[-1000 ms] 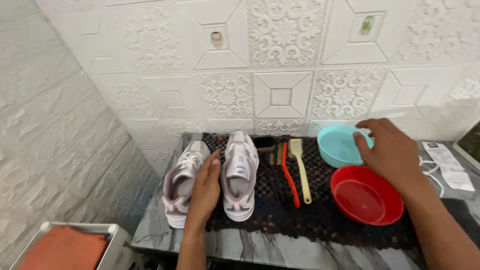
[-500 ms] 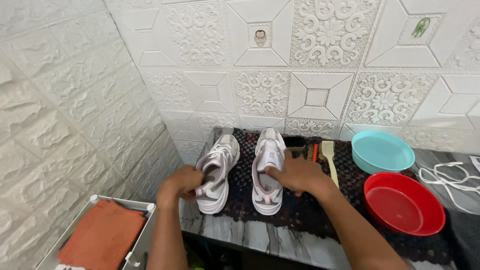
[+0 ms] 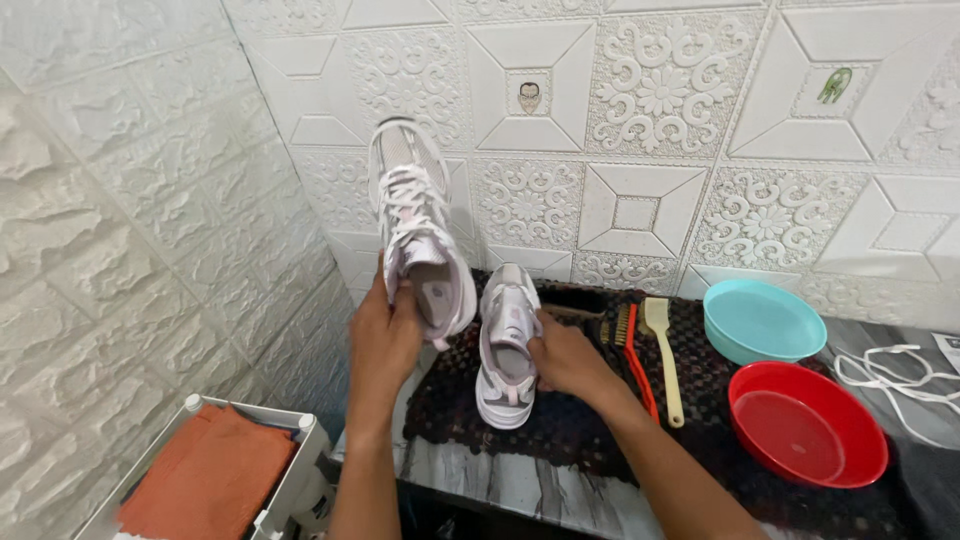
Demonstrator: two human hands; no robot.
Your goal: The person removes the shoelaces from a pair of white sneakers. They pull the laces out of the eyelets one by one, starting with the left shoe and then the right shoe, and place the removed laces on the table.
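Observation:
My left hand grips a white and pale pink sneaker by its heel and holds it up in the air, toe pointing upward, in front of the wall. The matching second sneaker lies on a dark woven mat on the marble counter. My right hand rests on that sneaker's right side near the opening, fingers curled onto it.
Right of the shoes lie a dark brush, a red-handled brush and a cream-handled brush. A teal bowl and a red bowl stand further right, with white laces. An orange cloth lies in a white bin lower left.
My left hand has lifted one sneaker off the mat and raised it upright. My right hand moved from the teal bowl to the second sneaker, which stays on the mat.

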